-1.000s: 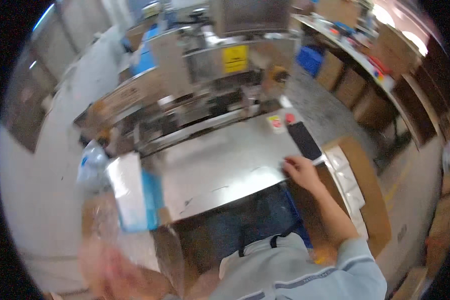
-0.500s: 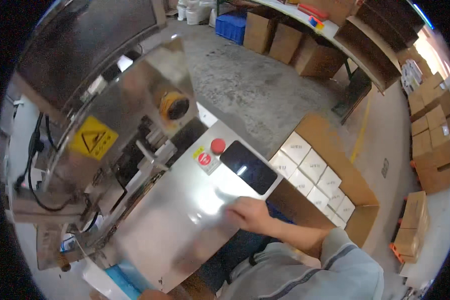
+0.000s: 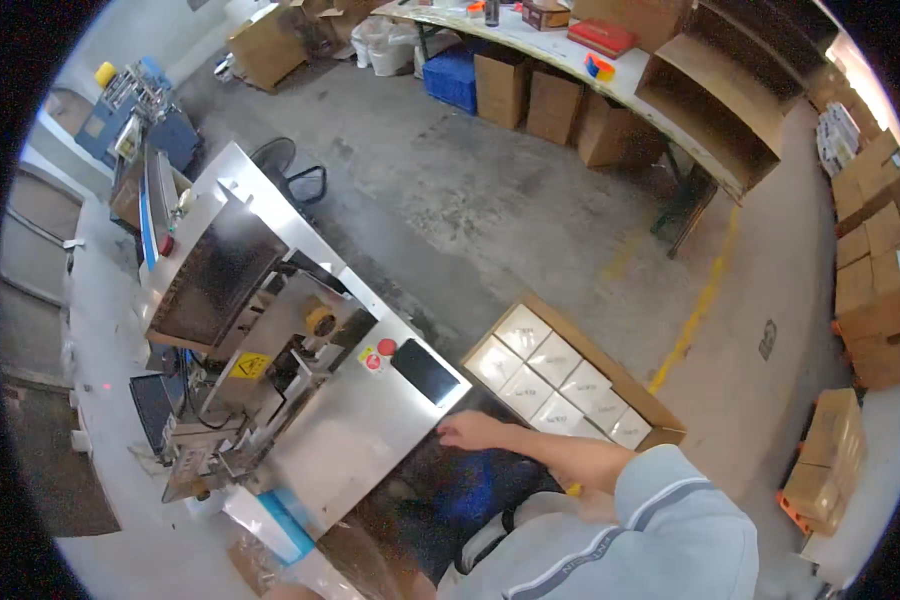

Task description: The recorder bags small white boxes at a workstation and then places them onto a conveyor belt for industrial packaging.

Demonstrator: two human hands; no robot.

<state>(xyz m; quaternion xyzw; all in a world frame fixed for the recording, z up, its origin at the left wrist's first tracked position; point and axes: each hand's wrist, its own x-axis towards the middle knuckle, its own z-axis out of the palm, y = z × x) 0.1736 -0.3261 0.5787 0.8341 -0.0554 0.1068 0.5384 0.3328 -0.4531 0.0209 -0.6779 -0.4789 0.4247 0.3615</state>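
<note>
My right hand [image 3: 470,430] is just off the front edge of a steel-topped machine [image 3: 355,415], its fingers curled closed. Whatever they hold, if anything, is hidden. On the steel top close by are a dark glossy rectangular panel [image 3: 425,372] and a round red push button [image 3: 386,347]. Of my left hand [image 3: 292,592] only a sliver of skin shows at the lower edge, with its fingers hidden. Near it lie a crumpled clear plastic bag [image 3: 255,560] and a blue-and-white strip [image 3: 282,525] along the machine's corner.
An open carton [image 3: 660,437] packed with several small white boxes [image 3: 555,357] stands right of the machine. Beyond the concrete floor, a long table [image 3: 550,42] has cartons and a blue crate [image 3: 450,80] beneath it. Stacked cartons [image 3: 870,300] line the right side.
The view has pulled back and shifted, so the machine looks smaller and more of the room shows. My right hand has moved from over the steel top to just off its front edge.
</note>
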